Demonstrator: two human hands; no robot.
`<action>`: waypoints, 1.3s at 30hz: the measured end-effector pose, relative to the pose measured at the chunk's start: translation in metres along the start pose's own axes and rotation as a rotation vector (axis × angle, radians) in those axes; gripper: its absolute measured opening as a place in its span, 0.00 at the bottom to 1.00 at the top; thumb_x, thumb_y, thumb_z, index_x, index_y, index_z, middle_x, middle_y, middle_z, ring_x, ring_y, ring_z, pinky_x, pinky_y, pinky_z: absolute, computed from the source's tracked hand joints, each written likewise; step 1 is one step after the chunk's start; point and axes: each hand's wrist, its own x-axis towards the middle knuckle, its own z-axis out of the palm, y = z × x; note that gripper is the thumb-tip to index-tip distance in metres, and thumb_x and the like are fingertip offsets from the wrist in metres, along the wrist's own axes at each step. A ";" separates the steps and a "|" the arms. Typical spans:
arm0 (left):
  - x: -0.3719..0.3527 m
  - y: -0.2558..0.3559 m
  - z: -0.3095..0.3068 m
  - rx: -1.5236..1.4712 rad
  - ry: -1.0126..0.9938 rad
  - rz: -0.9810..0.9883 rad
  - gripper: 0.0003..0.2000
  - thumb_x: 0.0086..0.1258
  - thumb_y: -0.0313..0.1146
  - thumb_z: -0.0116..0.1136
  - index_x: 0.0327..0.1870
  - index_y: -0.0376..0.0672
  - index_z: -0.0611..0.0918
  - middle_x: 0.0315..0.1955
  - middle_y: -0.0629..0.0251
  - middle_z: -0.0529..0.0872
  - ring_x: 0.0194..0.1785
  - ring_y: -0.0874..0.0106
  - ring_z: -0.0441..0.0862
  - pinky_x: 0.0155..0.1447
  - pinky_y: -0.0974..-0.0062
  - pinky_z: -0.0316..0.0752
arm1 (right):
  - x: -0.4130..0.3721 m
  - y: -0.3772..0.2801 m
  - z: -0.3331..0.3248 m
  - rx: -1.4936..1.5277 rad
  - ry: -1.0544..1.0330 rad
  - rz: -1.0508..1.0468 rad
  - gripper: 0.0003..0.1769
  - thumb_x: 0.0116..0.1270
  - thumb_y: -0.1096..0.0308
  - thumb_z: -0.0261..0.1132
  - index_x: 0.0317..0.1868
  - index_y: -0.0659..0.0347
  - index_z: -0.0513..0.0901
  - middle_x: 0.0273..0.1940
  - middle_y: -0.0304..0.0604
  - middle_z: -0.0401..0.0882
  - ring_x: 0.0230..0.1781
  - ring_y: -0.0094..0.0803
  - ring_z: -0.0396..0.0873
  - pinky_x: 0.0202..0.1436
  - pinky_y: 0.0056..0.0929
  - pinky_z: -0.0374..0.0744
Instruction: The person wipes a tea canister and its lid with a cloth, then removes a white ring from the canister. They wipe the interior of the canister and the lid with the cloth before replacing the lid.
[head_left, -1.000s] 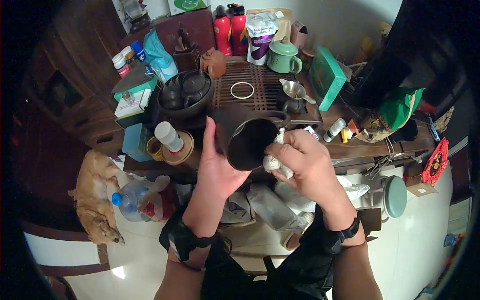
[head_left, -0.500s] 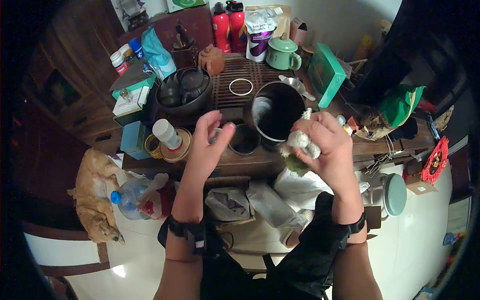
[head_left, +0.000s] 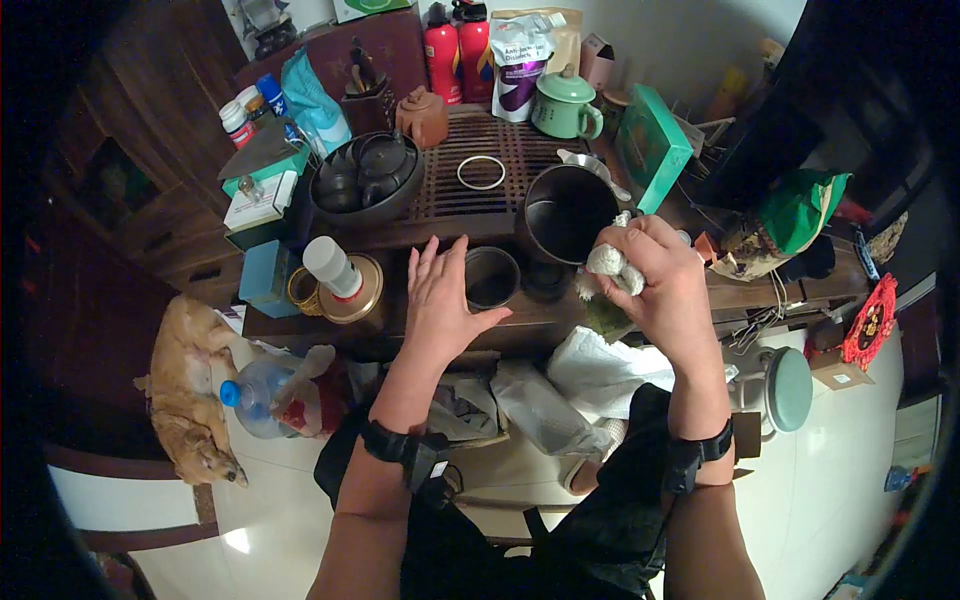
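My left hand [head_left: 440,305] is open, fingers spread and thumb stretched out, right at the left side of a small dark cup [head_left: 491,279] near the table's front edge. My right hand [head_left: 655,270] is closed around a bunched white knitted cloth [head_left: 607,262], whose greenish lower end hangs below the fingers. Just left of that hand is a larger dark round pot [head_left: 568,215], its mouth facing up. A dark round piece [head_left: 544,281] lies between the cup and the pot.
A slatted tea tray [head_left: 450,185] bears a white ring [head_left: 482,173]. Around it are a bowl [head_left: 368,180] of dark teaware, a green lidded mug [head_left: 566,103] and a clay teapot [head_left: 422,118]. A white-capped bottle [head_left: 332,267] stands at left. A dog [head_left: 195,390] lies on the floor.
My left hand has moved right and spread open beside the small cup. The larger pot has shifted slightly right and back. My right hand keeps hold of the cloth, nearly in place.
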 end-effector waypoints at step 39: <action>0.010 -0.001 -0.026 -1.143 0.162 -0.079 0.42 0.51 0.19 0.72 0.68 0.37 0.60 0.58 0.57 0.73 0.60 0.69 0.74 0.66 0.71 0.70 | -0.017 0.018 0.102 0.151 -0.285 0.073 0.19 0.53 0.67 0.72 0.46 0.59 0.82 0.39 0.51 0.80 0.40 0.51 0.80 0.44 0.44 0.79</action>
